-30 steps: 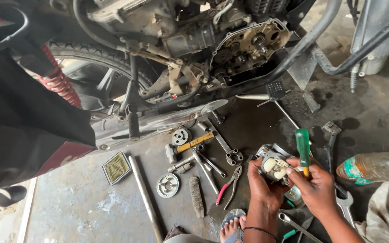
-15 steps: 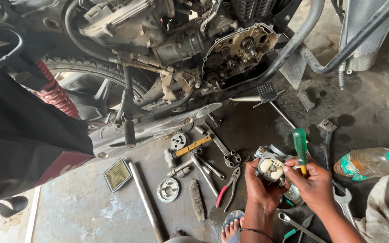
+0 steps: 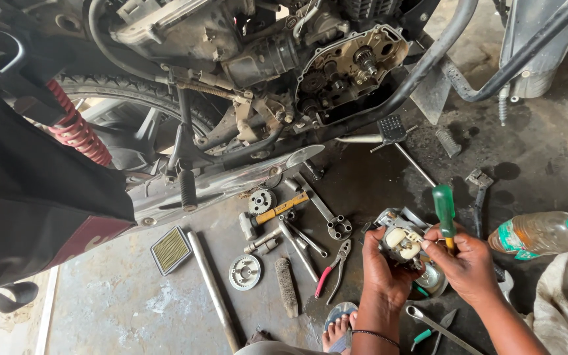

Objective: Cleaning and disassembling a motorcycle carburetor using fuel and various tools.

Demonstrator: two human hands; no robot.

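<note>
Obscuring much of the small metal engine part (image 3: 401, 242), the left hand (image 3: 381, 266) wraps it from below and the left, fingers closed around its body; only the pale upper face and a grey housing edge show, and the underside cannot be made out. The right hand (image 3: 469, 268) grips a green-handled screwdriver (image 3: 444, 212) in a closed fist, handle upright above the knuckles; the shaft and tip are hidden behind the fingers, so contact with the part cannot be confirmed. Both forearms enter from the bottom edge and are cut off there, the left wrist bearing a thin dark band. The part is held above the oily concrete floor (image 3: 133, 309), right of the red-handled pliers (image 3: 334, 266) and just left of the plastic bottle (image 3: 539, 231). The open engine case (image 3: 353, 69) of the motorcycle lies well above.
</note>
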